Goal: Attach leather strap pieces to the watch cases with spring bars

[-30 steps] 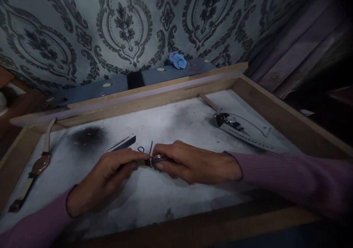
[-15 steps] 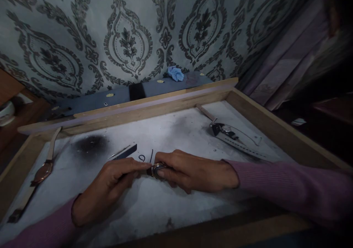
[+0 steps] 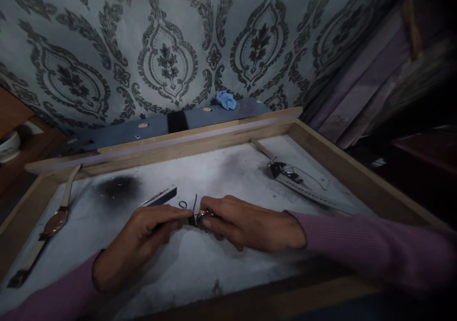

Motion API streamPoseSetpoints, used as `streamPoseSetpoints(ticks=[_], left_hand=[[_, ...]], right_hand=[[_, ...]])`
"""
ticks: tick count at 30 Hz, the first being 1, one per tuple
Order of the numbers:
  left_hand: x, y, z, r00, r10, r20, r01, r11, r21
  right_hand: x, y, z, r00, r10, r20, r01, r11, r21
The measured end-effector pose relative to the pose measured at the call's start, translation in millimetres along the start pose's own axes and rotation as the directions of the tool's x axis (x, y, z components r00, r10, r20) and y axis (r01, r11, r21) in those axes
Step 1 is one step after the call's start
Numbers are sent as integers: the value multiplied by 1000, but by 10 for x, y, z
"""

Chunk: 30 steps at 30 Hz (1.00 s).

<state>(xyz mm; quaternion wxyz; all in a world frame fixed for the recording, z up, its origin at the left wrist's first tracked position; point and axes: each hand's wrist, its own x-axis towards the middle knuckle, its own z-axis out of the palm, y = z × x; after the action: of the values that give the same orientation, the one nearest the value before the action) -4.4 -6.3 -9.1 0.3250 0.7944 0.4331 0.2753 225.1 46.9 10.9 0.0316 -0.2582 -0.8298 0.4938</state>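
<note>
Near the middle of the wooden tray, a wristwatch (image 3: 202,219) with a shiny round case is held between both hands. My right hand (image 3: 237,222) is closed around the case, thumb on its face. From the other side, my left hand (image 3: 148,230) pinches the dark strap close to the case, its index finger stretched along it. Just behind the fingers lie a small dark loop (image 3: 183,205) and a thin dark pin-like piece (image 3: 195,201). A flat blade-like piece with a dark blue side (image 3: 162,196) rests beyond my left hand.
A watch with a copper-coloured face and pale strap (image 3: 55,223) lies along the left side of the tray (image 3: 200,133). Another watch (image 3: 290,171) lies at the right among straps. A crumpled blue cloth (image 3: 226,100) sits behind the tray's back edge, by the patterned wall.
The view has tilted and shifted slightly. Both hands keep the same hold on the watch, with hardly any visible movement of the fingers.
</note>
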Motion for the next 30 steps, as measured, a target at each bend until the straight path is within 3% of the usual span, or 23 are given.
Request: streamPoseSetpoints(ticks=[18,30], left_hand=[[20,125,-50,998,-64,19,64,998,0],[11,129,-69,1000,-4,-26,6,997,79]], right_hand=[[-46,-34,69,999,-17,-48,21,997,81],[-45,-44,65,998,-2,-65,-1,998,-57]])
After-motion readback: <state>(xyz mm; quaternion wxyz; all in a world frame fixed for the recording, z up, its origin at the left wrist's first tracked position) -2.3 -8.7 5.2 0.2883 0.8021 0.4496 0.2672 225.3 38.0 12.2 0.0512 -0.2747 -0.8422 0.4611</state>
